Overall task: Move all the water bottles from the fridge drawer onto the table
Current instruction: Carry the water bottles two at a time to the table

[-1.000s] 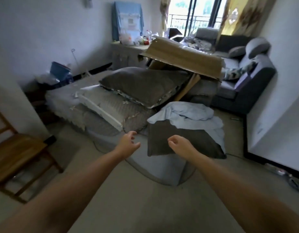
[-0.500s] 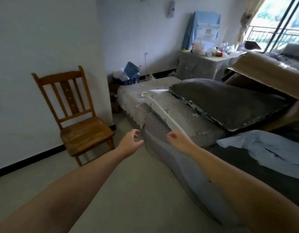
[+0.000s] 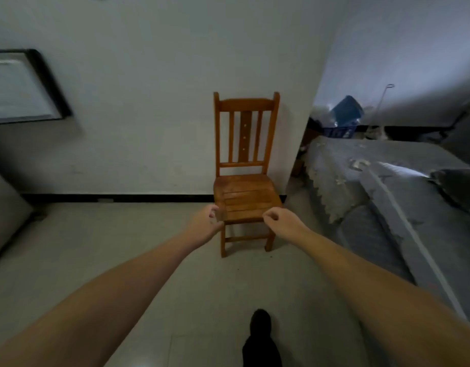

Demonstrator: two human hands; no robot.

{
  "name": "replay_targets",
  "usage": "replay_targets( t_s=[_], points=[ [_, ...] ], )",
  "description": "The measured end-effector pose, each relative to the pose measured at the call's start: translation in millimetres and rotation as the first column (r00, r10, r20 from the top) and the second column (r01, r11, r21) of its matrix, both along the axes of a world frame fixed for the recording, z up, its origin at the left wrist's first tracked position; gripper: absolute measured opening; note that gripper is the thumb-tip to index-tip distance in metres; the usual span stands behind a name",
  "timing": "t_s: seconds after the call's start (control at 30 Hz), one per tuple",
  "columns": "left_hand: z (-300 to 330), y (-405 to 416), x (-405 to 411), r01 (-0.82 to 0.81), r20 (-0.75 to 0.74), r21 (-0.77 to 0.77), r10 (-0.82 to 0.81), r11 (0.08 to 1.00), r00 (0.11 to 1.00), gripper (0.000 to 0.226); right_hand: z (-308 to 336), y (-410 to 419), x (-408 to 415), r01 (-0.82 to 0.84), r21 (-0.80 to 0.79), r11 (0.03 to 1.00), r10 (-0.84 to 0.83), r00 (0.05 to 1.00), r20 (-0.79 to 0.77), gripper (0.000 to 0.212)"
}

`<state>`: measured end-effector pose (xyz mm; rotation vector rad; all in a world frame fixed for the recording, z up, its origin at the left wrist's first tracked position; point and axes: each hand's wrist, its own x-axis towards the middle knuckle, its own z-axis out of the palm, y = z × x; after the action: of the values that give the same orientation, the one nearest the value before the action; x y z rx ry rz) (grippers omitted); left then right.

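No readable text, label, brand, number or sign anywhere. Framed board (image 3: 19, 88) on left wall: surface blurred, pale, no letters to make out. Blue crate (image 3: 339, 132) in far corner: pale marks on side, too blurred to read.

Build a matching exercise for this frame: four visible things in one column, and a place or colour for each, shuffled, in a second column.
Things:
1. wooden chair
2. blue bin
3. black-framed board
4. dark shoe

Descriptions:
A. bottom edge of the view, on the floor
B. left, on the wall
C. centre, against the white wall
D. right background, beyond the covered bed

Pairs: 1-C, 2-D, 3-B, 4-A
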<state>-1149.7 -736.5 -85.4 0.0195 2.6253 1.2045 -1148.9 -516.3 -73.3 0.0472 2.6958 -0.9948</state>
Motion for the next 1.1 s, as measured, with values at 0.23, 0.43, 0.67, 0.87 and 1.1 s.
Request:
replay_targets(
  t_s=[0.23, 0.43, 0.67, 0.87, 1.1],
  points=[
    [-3.5, -68.7, -84.3, -0.302, -0.020, -0.026, 0.301, 0.953, 0.953, 0.048, 0.7, -78.4, -137.5, -0.276, -0.051, 0.960, 0.273, 0.960, -0.054, 0.027],
    [4.5, -124.5, -151.7, -0.539, -0.027, 0.006, 0.539, 0.842, 0.842, 0.046, 11.1, -146.2, -245.5, -0.491, -0.042, 0.870, 0.487, 0.870, -0.080, 0.031],
    [-4.7, -191.5, -170.1, -0.724, 0.023, 0.028, 0.724, 0.689, 0.689, 0.043, -3.8, -251.3, -314.2, -0.658, -0.074, 0.750, 0.658, 0.752, -0.018, 0.027],
    [-18.5, -281.2, -179.7, -0.831, 0.034, 0.025, 0.830, 0.556, 0.556, 0.042, -14.5, -362.1, -343.3, -0.775, -0.096, 0.625, 0.778, 0.628, -0.002, 0.027],
    [-7.8, -420.8, -218.6, -0.887, 0.016, 0.038, 0.888, 0.459, 0.460, 0.042, -7.0, -519.0, -395.6, -0.818, -0.081, 0.570, 0.818, 0.574, -0.036, 0.028]
  ],
)
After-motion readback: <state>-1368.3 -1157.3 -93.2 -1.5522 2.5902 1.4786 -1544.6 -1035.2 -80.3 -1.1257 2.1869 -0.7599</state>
